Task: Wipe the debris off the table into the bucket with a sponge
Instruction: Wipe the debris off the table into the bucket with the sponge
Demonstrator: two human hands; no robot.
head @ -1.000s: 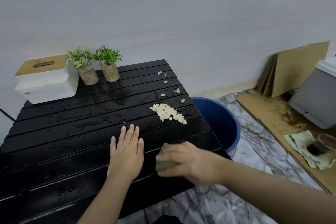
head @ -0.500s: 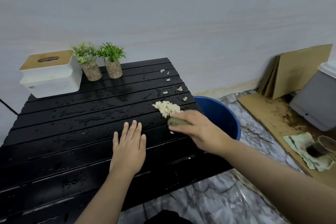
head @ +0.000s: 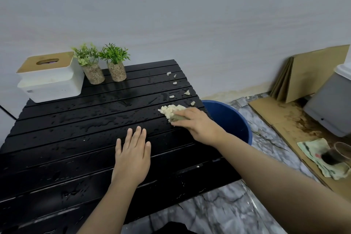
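Right hand (head: 197,125), gripping sponge (head: 177,118), now meets debris pile (head: 169,110); left hand (head: 133,156) flat on table (head: 76,119)

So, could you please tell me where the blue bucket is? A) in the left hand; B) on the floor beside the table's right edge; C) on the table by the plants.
B: the blue bucket stands on the marble floor, just past the right edge of the table.

Counter (head: 76,138) slats lie open at left and centre; tissue box (head: 51,81) and two potted plants (head: 114,66) crowd the upper left; bucket (head: 233,119) mouth open at centre right
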